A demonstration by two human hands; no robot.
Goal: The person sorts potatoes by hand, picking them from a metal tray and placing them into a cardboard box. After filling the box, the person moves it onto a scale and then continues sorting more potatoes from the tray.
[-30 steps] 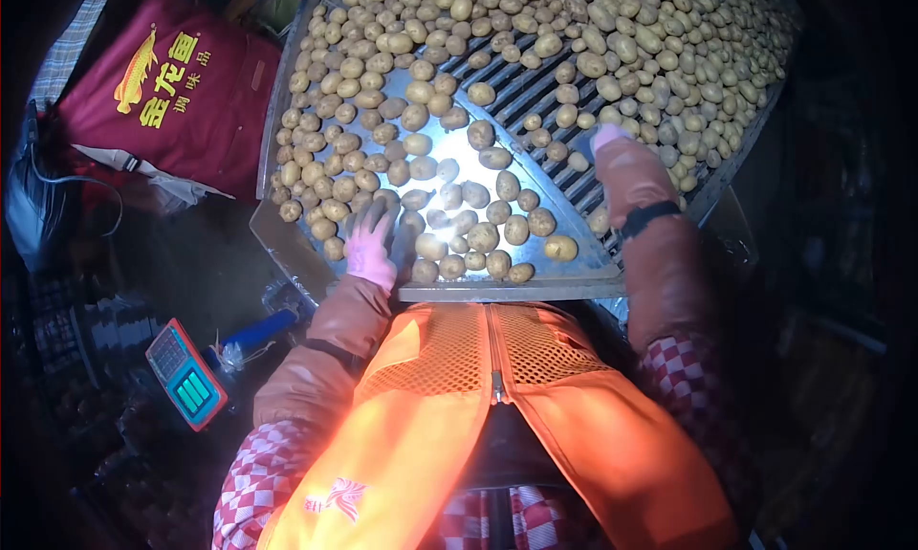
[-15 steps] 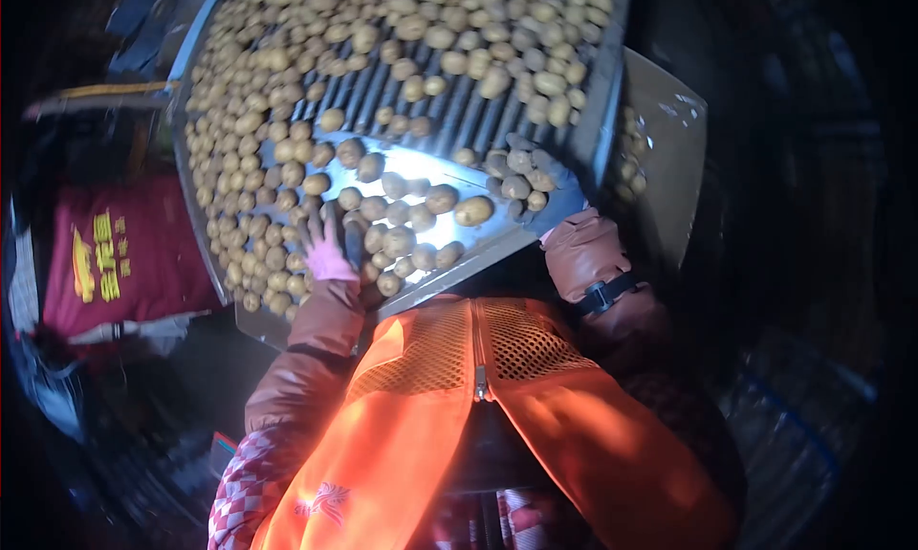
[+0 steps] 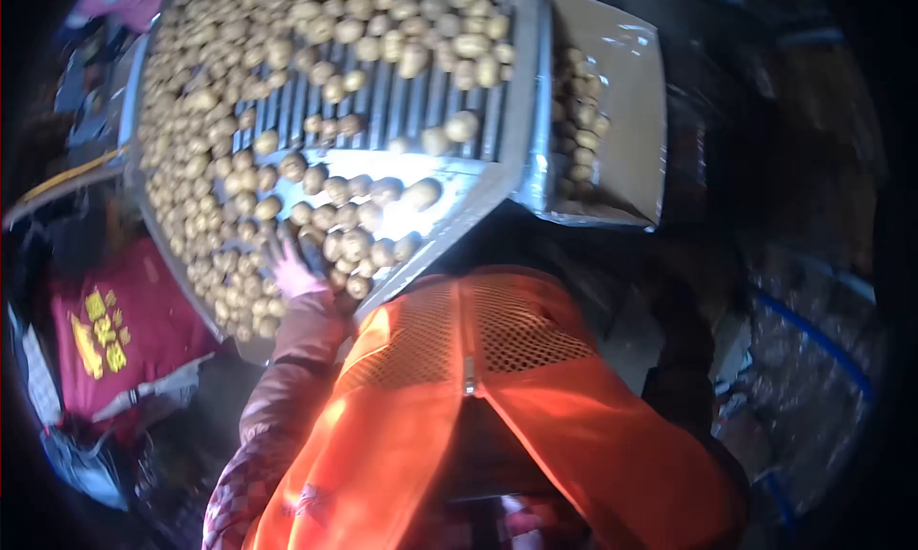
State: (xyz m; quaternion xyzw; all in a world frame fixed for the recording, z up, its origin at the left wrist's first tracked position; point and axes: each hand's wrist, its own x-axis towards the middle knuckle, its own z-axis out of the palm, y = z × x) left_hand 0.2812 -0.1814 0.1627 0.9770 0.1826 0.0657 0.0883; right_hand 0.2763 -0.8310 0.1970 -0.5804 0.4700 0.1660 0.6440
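Note:
My left hand (image 3: 295,267), in a pink and dark glove, lies among the potatoes (image 3: 356,244) at the near left of the sorting table, touching them with its fingers apart. Metal rollers (image 3: 387,105) run across the table beyond a bright, glaring plate (image 3: 392,167) that holds more potatoes. My right arm (image 3: 681,349) is in deep shadow at the right, away from the table; the hand at its end is too dark to make out.
Right of the table stands a cardboard box (image 3: 626,100) lined with plastic, with potatoes inside. A dark red sack (image 3: 143,330) with yellow print lies at the left. The table's metal edge (image 3: 449,227) slants close to the orange vest. A blue strip (image 3: 813,335) shows at the far right.
My right hand has left the potatoes it was on and moved right and back towards the body, into shadow. My left hand stays among the potatoes. The view has shifted, showing more of the box.

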